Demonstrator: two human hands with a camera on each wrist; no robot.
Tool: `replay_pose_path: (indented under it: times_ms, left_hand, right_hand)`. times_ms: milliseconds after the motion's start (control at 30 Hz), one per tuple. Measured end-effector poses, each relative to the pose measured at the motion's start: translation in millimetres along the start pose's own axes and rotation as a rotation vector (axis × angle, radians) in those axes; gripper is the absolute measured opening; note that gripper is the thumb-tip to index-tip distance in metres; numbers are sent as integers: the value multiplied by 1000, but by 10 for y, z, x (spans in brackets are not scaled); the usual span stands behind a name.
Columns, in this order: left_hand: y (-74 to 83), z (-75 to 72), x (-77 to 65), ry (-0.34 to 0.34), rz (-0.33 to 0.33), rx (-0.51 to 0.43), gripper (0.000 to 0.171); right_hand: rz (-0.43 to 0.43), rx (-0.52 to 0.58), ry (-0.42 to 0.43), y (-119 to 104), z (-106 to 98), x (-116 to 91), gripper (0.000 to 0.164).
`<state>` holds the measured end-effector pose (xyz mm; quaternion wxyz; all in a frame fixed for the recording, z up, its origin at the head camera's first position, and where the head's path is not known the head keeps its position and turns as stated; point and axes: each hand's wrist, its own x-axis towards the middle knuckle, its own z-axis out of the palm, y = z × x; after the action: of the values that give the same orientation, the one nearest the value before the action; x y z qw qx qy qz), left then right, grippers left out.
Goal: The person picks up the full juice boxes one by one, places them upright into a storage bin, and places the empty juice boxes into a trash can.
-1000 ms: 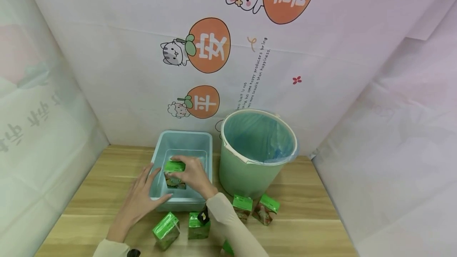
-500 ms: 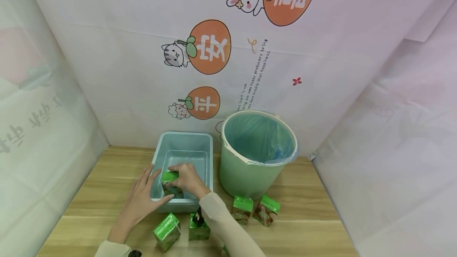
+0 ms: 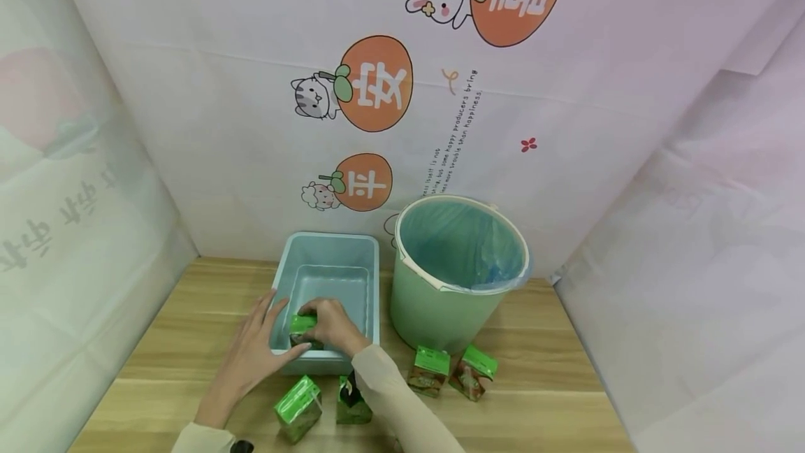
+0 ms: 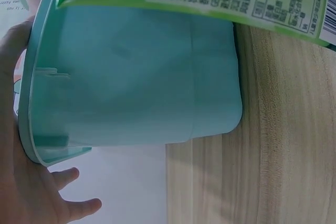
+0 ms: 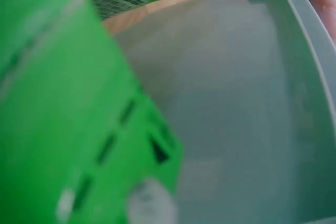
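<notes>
A light blue plastic tub stands on the wooden table. Inside it, by its near left corner, my right hand grips a small green-topped carton from above. My left hand lies on the tub's left and near rim, fingers and thumb spread; in the left wrist view two fingertips stick out straight past the rim. Between my wrists and the tub stand two like cartons, one tilted-looking carton and another partly behind my right wrist strap. A carton fills much of the right wrist view.
A pale green bucket with a blue bag liner stands right of the tub. Before it are two more cartons, one upright and one leaning. White printed cloth encloses the table at the back and sides.
My right hand has brought its carton toward me and lower, into the tub's near left corner. My left hand has kept its place on the rim.
</notes>
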<state>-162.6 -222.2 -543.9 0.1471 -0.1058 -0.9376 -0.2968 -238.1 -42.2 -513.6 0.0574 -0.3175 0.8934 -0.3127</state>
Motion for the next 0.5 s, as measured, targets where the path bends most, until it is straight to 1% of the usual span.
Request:
replay_pose_path:
  times_ms: [233, 367, 500]
  left_hand:
    - [17, -7, 4, 7, 5, -3, 94]
    - [15, -9, -7, 9, 5, -12, 93]
    - [2, -8, -17, 11, 13, -17, 93]
  right_hand:
    - [34, 32, -5, 34, 35, 31, 40]
    - [40, 4, -21, 31, 37, 25, 41]
    - [52, -15, -35, 8, -5, -4, 49]
